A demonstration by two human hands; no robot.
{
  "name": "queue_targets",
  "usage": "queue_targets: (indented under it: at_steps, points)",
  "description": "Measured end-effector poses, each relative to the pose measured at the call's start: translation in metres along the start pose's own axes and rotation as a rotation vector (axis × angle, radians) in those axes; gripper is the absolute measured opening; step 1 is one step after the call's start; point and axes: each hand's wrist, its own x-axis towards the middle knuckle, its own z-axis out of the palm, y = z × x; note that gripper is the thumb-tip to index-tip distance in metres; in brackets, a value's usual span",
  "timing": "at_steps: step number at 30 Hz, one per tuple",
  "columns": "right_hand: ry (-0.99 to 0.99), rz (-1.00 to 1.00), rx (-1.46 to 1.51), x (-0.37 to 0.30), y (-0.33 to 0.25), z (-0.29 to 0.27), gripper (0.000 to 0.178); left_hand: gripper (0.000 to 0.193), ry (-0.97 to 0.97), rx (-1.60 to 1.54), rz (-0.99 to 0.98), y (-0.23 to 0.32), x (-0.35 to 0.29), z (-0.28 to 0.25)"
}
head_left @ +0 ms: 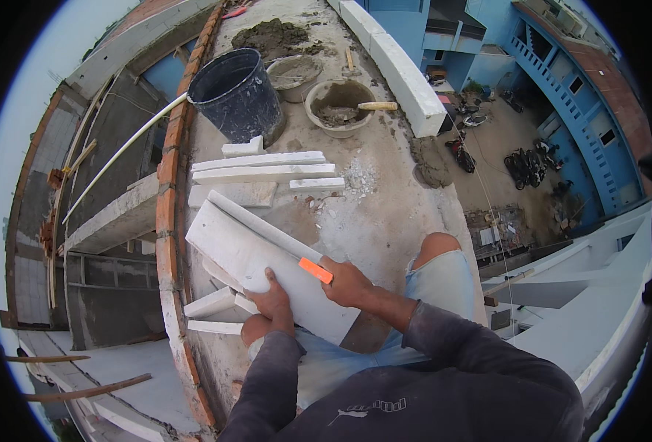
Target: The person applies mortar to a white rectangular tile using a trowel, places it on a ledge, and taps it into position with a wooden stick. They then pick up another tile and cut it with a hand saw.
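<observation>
A long white lightweight block [249, 254] lies slantwise across my lap, its far end pointing to the upper left. My left hand [273, 302] grips its near left edge, thumb on the top face and the other fingers mostly hidden. At the block's right edge, my right hand [346, 284] is closed around a tool with a bright orange part [316, 270]; its kind is not clear. A narrow white strip [256, 223] runs along that same edge, with a thin dark line between strip and block. Several white offcuts [212, 303] lie beside my left knee.
Ahead lie cut white strips [263, 173] and crumbs [361, 177]. Beyond stand a black bucket [241, 96], a mortar basin [333, 118] with a wooden-handled tool [377, 106], and another basin [294, 74]. Brick edging [170, 169] borders the left; at right, the ledge drops to a courtyard [481, 147].
</observation>
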Motion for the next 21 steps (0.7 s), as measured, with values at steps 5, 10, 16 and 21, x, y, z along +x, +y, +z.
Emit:
queue_targets:
  at_steps: [5, 10, 16, 21]
  points:
    - [0.014, -0.016, -0.013, 0.035, 0.024, 0.051, 0.039, 0.111, -0.006, -0.055, 0.018, 0.004, -0.009, -0.005]
    - [-0.127, 0.188, -0.015, -0.154, 0.052, -0.033, 0.043, 0.112, 0.006, -0.019, 0.119, -0.012, 0.004, 0.002]
    - [0.034, -0.02, -0.086, -0.033, 0.025, 0.005, 0.032, 0.119, -0.08, -0.011, 0.112, -0.019, 0.021, 0.007]
    - [0.122, -0.063, -0.113, 0.023, 0.035, 0.044, 0.03, 0.125, -0.147, 0.151, 0.085, 0.027, 0.011, -0.042]
